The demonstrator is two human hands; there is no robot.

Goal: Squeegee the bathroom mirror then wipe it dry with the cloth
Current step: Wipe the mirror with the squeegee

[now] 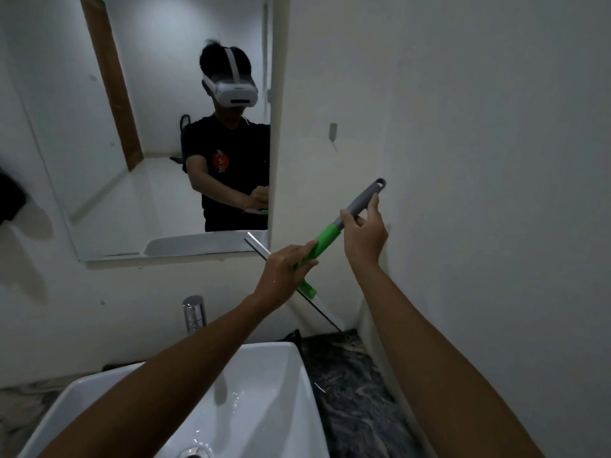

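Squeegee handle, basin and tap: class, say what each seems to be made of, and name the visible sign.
Squeegee handle: probably plastic, matte grey above, glossier green sleeve lower down; moulded hanging hole at the end. Basin: likely glazed ceramic, white and glossy with soft highlights. Tap: metal or chrome-plated, shown by its mirror-like sheen.

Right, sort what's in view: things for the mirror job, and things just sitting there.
For the job:
squeegee, held by left hand and right hand
mirror

Just there:
sink
tap
dark countertop
wall hook

No cloth in view.
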